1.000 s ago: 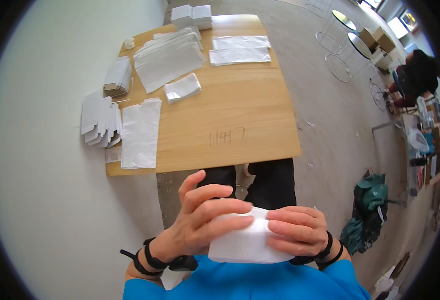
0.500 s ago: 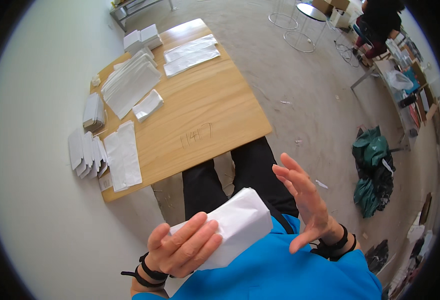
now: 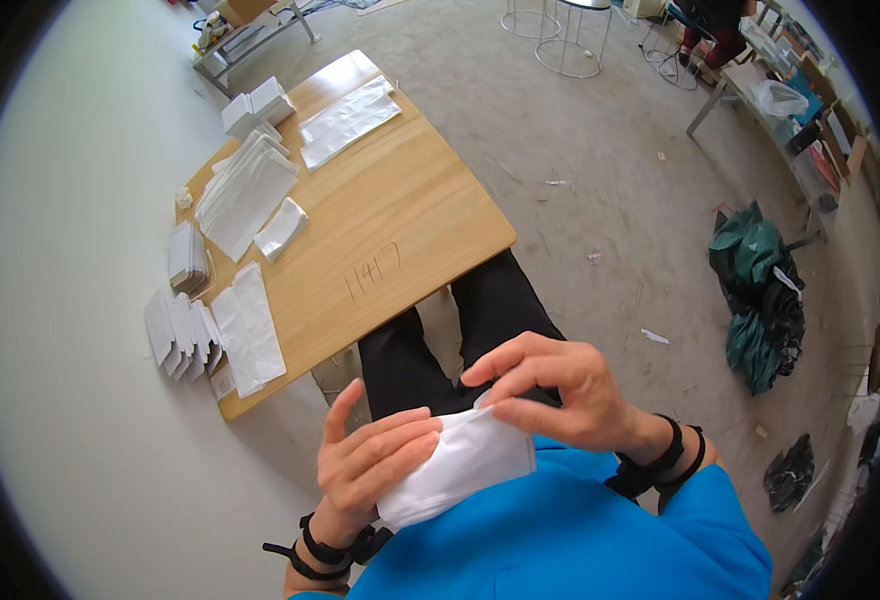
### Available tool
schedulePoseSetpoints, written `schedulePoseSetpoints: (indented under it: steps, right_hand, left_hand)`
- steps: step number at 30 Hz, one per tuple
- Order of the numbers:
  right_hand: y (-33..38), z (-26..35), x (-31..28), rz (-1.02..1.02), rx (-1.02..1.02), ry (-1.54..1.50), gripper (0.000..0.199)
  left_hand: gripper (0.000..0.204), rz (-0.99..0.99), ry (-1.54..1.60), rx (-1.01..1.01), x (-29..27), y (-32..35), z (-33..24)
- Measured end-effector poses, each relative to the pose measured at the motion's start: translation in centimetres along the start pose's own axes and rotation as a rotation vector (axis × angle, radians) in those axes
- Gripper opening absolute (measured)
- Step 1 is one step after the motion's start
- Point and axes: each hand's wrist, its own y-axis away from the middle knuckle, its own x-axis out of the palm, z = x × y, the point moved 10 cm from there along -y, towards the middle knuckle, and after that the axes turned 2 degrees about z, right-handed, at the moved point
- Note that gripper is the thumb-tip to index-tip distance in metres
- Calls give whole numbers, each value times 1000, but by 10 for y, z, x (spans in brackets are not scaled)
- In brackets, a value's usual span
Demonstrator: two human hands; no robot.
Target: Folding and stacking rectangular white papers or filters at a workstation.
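Note:
A white packet (image 3: 463,466), wrapped in a thin, creased white sheet, is held over my lap against my blue top. My left hand (image 3: 368,466) grips its left end, with fingers laid flat across the upper face and the thumb side raised. At the packet's far edge, my right hand (image 3: 567,396) pinches a small bit of the wrapping between thumb and fingers. What lies inside the wrapping is hidden, and so is the packet's underside.
A wooden table (image 3: 410,205) stands ahead, bearing fanned white sheets (image 3: 250,195), a small folded white piece (image 3: 281,228) and white stacks (image 3: 187,255) along the wall. Green and black plastic bags (image 3: 755,290) lie on the floor at right. A person (image 3: 715,30) sits far right.
My right hand has come left from the air onto the packet's far edge and closed there. The packet has tilted, and the view has shifted slightly.

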Motion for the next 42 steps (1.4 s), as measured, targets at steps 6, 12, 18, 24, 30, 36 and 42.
schedulePoseSetpoints:
  steps: [6,12,18,24,30,36,42]
  right_hand:
    - [29,-70,20,121,547,-548,21]
    - [39,-76,25,111,544,-549,44]
    - [52,-74,32,79,532,-671,50]
    - [49,-48,32,159,402,-505,26]
    - [46,-31,34,178,313,-355,16]
    - [41,-3,30,181,73,-177,11]
    - [40,11,31,197,-30,-109,10]
  left_hand:
    - [23,42,549,-218,39,21,24]
    - [22,30,816,-311,56,44,32]
    - [21,-32,906,-400,58,59,32]
    - [29,26,953,-568,64,81,34]
    - [29,72,1082,-613,75,104,37]
    - [26,-63,784,-255,47,76,16]
    - [21,-101,622,-273,28,66,6]
